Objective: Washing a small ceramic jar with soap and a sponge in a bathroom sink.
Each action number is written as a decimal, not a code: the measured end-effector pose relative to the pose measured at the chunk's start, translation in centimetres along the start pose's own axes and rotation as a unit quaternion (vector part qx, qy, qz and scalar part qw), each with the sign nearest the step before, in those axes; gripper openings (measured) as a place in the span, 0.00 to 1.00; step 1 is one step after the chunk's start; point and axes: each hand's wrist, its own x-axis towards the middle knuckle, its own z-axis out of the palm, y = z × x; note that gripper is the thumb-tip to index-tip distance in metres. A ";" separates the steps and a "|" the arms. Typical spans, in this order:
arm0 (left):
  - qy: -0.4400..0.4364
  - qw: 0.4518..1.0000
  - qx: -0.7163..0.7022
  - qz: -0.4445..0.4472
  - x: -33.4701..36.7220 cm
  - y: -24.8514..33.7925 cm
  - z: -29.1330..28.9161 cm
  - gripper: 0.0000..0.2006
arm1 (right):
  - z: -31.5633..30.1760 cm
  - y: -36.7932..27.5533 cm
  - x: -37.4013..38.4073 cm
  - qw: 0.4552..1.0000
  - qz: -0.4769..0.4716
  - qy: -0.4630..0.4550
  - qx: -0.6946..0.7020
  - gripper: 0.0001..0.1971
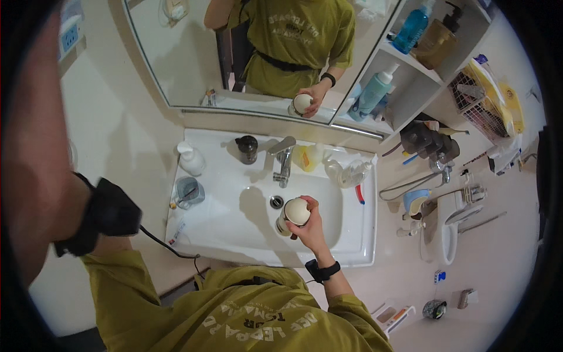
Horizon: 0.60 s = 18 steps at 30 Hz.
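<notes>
Over the sink basin, my right hand (311, 230) is closed around a bottle with a round cream-white top (297, 212). Its lower body looks dark or see-through and is partly hidden by the top and my fingers. The drain (277, 202) lies just beside the bottle, and the chrome faucet (282, 161) stands behind it. My left arm (35, 176) is raised very near the camera at the left, with a black band and device (108, 211) on it. The left hand itself is out of the picture.
Around the white sink (234, 253) stand a white pump bottle (190, 157), a dark bottle (247, 149), a bluish cup (189, 190), a yellow container (308, 156) and a clear bottle (353, 173). A mirror (176, 64) and shelf (404, 64) hang above. A cable (167, 244) runs from my left wrist device.
</notes>
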 end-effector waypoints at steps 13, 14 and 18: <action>-0.227 0.877 -0.023 -0.424 -18.7 -0.2 8.9 0.26 | -0.8 -2.7 0.4 0.999 0.035 0.034 0.014 0.34; -0.227 0.880 -0.024 -0.417 -19.6 0.0 8.2 0.26 | -1.2 0.1 0.5 0.993 -0.060 0.033 -0.097 0.35; -0.329 0.863 0.033 -0.382 -24.0 -1.5 6.6 0.22 | -0.8 -1.7 1.2 0.984 -0.128 0.118 -0.024 0.35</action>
